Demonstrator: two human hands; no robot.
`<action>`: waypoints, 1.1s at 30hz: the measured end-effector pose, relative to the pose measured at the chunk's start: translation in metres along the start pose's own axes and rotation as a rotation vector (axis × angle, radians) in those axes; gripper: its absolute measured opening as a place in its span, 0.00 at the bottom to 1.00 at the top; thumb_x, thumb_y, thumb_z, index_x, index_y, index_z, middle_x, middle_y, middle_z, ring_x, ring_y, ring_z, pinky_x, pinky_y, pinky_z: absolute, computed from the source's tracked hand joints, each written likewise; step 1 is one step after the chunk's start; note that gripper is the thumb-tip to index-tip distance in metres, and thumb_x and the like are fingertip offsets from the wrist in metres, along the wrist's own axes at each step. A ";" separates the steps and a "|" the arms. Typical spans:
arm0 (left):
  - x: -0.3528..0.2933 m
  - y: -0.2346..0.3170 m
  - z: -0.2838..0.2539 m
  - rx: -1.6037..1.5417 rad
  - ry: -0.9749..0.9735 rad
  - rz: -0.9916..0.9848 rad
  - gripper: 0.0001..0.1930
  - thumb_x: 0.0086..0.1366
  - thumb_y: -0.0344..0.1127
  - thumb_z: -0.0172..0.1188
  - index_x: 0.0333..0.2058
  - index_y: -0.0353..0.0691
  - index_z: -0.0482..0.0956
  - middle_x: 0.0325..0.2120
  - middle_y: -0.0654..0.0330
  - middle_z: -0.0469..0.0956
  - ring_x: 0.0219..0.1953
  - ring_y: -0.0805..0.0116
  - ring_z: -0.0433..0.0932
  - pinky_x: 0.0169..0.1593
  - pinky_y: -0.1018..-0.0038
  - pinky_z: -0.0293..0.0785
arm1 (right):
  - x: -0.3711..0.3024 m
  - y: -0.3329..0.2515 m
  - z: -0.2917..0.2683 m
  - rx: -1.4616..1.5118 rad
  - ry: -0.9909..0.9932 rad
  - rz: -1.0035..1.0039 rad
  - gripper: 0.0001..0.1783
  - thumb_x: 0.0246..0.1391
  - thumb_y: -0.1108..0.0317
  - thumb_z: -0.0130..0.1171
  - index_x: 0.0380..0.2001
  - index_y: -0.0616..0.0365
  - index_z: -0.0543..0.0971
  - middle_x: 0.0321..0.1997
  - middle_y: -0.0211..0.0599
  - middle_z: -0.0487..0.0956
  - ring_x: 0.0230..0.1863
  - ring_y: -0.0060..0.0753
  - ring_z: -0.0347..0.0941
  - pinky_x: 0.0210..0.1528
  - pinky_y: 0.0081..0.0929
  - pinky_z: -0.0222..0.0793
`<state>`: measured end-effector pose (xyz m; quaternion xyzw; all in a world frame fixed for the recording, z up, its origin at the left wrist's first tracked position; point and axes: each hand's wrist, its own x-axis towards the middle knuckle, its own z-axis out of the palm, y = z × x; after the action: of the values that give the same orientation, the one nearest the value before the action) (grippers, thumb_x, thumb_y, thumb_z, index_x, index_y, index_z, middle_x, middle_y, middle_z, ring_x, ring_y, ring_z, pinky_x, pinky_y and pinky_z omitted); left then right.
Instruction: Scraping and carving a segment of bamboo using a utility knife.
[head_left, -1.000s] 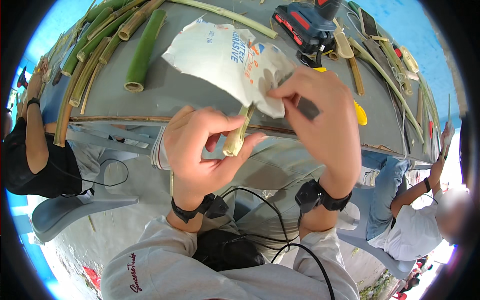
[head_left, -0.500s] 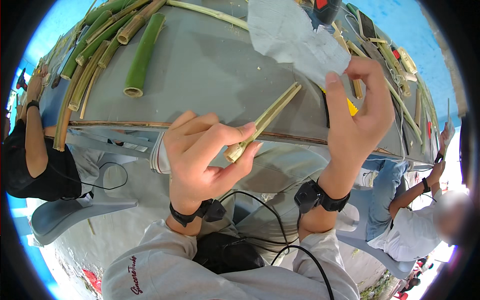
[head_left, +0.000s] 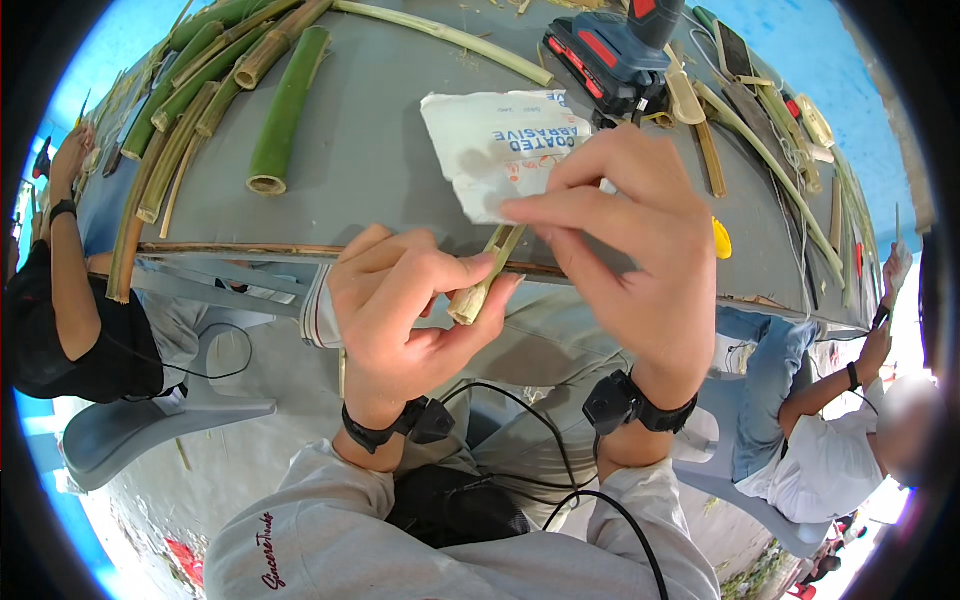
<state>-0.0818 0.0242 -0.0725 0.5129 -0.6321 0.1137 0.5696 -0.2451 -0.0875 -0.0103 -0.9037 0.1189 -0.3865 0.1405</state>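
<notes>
My left hand pinches a short piece of split bamboo between thumb and fingers, at the near edge of the table. The piece slants up and to the right, its thicker cut end toward me. Between the thumb and fingers of my right hand is a torn sheet of sandpaper, its pale printed back facing up. This sheet hangs over the upper end of the bamboo and hides it; whether they touch I cannot tell. Both wrists carry black straps with a small box.
Green and tan bamboo lengths lie at the back left of the grey table. A cordless power tool stands behind the sandpaper. Bamboo strips, string and a phone are on the right. Other people sit at both sides.
My right hand has brought the sandpaper left and toward me, over the bamboo's upper end. The power tool's base now shows. My left hand has barely moved.
</notes>
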 end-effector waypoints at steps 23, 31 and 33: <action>0.000 -0.001 0.001 -0.007 -0.025 -0.001 0.16 0.45 0.26 0.78 0.25 0.45 0.75 0.16 0.70 0.73 0.16 0.70 0.66 0.27 0.72 0.53 | -0.009 -0.006 -0.002 -0.063 -0.105 0.082 0.15 0.39 0.80 0.66 0.33 0.52 0.89 0.28 0.28 0.75 0.31 0.36 0.71 0.37 0.30 0.62; 0.000 0.000 -0.001 -0.011 -0.016 0.006 0.17 0.45 0.26 0.77 0.24 0.45 0.74 0.13 0.72 0.69 0.16 0.70 0.65 0.26 0.72 0.52 | -0.004 0.003 0.006 -0.100 -0.010 0.085 0.14 0.41 0.82 0.64 0.33 0.58 0.88 0.29 0.34 0.75 0.31 0.40 0.71 0.36 0.33 0.66; 0.001 -0.003 0.000 -0.030 -0.012 0.028 0.17 0.45 0.27 0.77 0.24 0.45 0.74 0.13 0.72 0.69 0.16 0.70 0.64 0.26 0.72 0.52 | -0.008 -0.006 0.004 0.037 -0.121 0.028 0.13 0.43 0.82 0.64 0.33 0.58 0.88 0.29 0.35 0.75 0.32 0.41 0.72 0.37 0.32 0.66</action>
<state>-0.0794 0.0225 -0.0730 0.4959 -0.6444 0.1092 0.5717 -0.2473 -0.0787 -0.0164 -0.9209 0.1158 -0.3315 0.1693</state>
